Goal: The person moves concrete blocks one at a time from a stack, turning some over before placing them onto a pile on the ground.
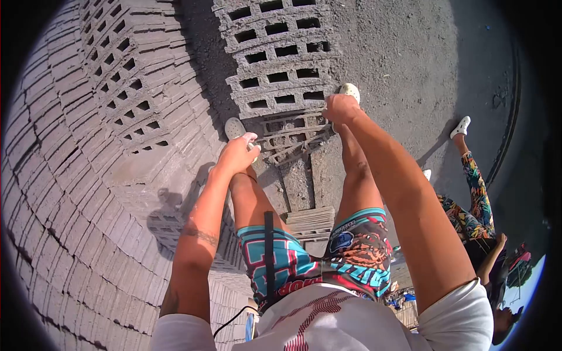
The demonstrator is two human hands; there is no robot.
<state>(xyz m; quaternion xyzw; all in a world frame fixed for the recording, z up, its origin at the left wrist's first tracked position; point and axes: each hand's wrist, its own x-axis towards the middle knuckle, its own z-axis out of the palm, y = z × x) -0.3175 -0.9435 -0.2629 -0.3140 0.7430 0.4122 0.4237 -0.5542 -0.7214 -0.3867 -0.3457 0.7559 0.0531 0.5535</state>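
Note:
My left hand (237, 153) is beside my left shoe, its fingers loosely bent and apart, with nothing held between them. My right hand (341, 109) is by the right end of the nearest upright row of grey hollow concrete blocks (282, 111), in front of my right shoe (350, 90). Its fingers are curled in, and I cannot tell what they hold, if anything. Between the hands, more hollow blocks (294, 136) lie at a slant just below that row, with their open cavities showing.
A tall stack of concrete blocks (64, 193) fills the left side. Narrow boards (297, 184) and a stack of thin slabs (311, 221) lie between my legs. Gravelly ground (404, 70) extends to the right, where another person in patterned trousers (477, 187) stands.

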